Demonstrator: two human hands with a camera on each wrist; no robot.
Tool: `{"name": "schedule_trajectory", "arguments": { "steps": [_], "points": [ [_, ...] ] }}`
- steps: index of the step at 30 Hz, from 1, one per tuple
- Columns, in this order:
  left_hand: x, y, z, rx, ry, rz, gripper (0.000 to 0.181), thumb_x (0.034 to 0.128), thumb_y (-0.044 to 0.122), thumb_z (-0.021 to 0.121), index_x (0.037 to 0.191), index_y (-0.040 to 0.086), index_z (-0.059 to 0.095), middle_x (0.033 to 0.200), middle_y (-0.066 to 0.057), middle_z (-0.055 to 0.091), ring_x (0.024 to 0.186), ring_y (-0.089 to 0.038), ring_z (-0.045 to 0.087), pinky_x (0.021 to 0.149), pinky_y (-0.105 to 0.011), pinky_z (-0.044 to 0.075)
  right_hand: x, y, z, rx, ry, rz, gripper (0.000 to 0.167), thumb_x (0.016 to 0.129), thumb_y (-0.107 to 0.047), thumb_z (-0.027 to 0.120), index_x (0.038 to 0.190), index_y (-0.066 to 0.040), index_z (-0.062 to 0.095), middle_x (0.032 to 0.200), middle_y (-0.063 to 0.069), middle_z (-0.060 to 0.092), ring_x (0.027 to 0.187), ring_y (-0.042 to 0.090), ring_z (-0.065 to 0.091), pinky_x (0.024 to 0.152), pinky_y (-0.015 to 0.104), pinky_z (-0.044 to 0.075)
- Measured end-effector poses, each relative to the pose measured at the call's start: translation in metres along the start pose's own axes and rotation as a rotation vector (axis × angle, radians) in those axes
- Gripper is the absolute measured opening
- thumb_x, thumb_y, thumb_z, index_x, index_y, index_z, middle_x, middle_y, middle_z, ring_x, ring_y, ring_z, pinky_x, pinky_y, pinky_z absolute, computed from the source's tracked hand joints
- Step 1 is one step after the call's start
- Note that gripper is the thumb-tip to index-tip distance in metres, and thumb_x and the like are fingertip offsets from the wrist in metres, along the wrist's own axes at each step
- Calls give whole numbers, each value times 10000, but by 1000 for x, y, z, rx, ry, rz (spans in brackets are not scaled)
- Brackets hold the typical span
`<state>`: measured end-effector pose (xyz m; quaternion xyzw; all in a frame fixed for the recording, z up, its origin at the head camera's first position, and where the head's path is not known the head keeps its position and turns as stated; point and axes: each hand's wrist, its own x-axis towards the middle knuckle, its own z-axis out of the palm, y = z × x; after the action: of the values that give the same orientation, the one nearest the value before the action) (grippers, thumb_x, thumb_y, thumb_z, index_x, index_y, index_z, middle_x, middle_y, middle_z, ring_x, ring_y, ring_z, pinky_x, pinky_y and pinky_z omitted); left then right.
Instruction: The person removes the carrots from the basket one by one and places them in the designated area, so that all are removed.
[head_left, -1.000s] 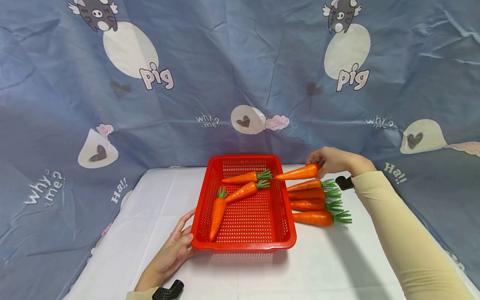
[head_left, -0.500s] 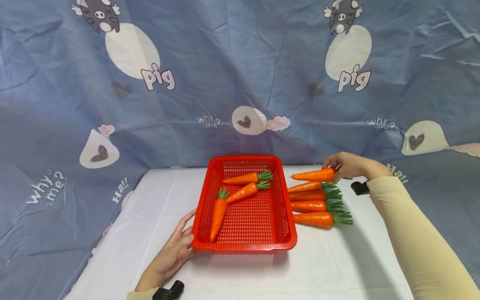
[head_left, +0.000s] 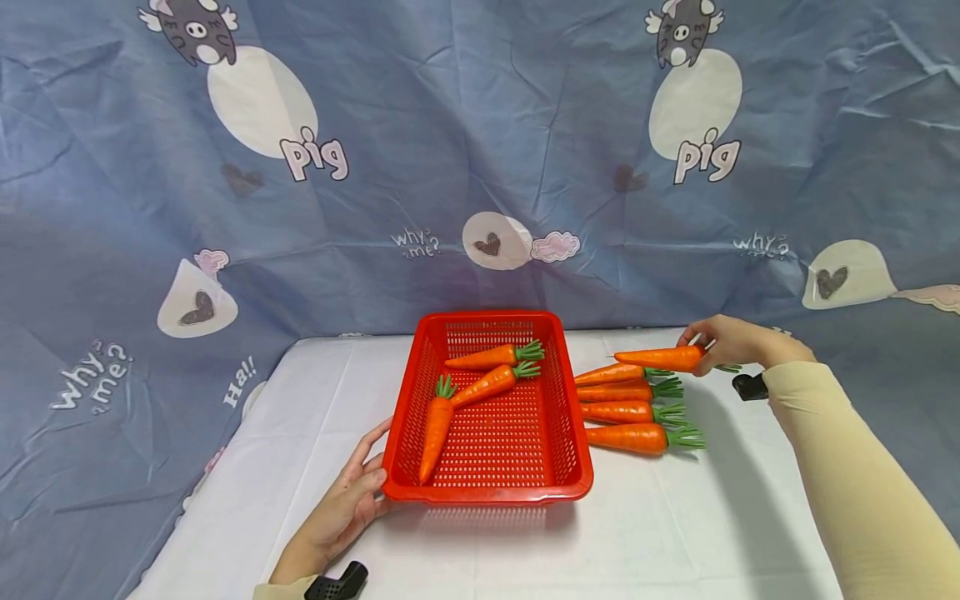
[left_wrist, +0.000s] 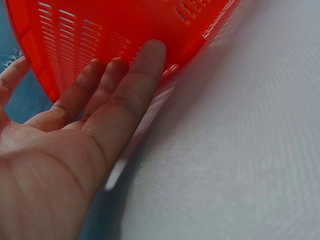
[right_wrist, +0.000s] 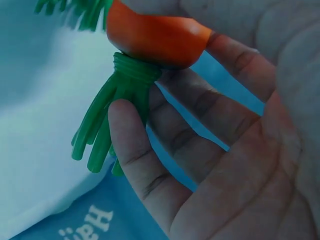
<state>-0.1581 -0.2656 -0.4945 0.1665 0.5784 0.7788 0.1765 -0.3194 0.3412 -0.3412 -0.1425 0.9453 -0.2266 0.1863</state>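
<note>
A red plastic basket [head_left: 487, 493] with perforated walls holds three carrots, one of them a carrot [head_left: 437, 437] slanted along its left side. At the basket's near left corner rests my left hand [head_left: 341, 508]; in the left wrist view its fairly straight fingers [left_wrist: 122, 107] touch the outer wall. Farther right, my right hand [head_left: 731, 340] pinches a carrot [head_left: 660, 358] near its leafy end, the tip pointing left. The right wrist view shows this carrot's green tops [right_wrist: 107, 112] between the fingers. Whether it touches the table cannot be told.
Several carrots [head_left: 630, 437] lie in a row against the basket's right side, tops pointing right. Everything stands on a white-covered table [head_left: 660, 533]. A blue printed cloth [head_left: 450, 150] hangs behind it and at both sides.
My right hand has moved right and somewhat nearer with the pinched carrot, from beside the basket's right rim to beyond the row's far end. The left hand and basket stay put.
</note>
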Motion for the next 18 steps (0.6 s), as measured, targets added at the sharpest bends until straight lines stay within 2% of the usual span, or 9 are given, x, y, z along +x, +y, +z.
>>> {"name": "schedule_trajectory", "arguments": {
  "steps": [12,18],
  "points": [
    [1,0,0,-23,-29,11,703,1120,94,423,1717,324,133,1593,13,535,1351,-170,643,1066,-438,581,-12,44,0,-26,33,62,502,814,-47,849,1247,84,634,1140,312,704,918,268,631,731,364,533],
    [0,2,1,-6,5,-9,713,1113,106,433,1718,325,128,1578,26,529,1358,-168,633,1067,-444,578,-19,61,0,11,5,110,514,834,-41,822,1275,105,603,1170,335,681,930,269,633,756,355,534]
  ]
}}
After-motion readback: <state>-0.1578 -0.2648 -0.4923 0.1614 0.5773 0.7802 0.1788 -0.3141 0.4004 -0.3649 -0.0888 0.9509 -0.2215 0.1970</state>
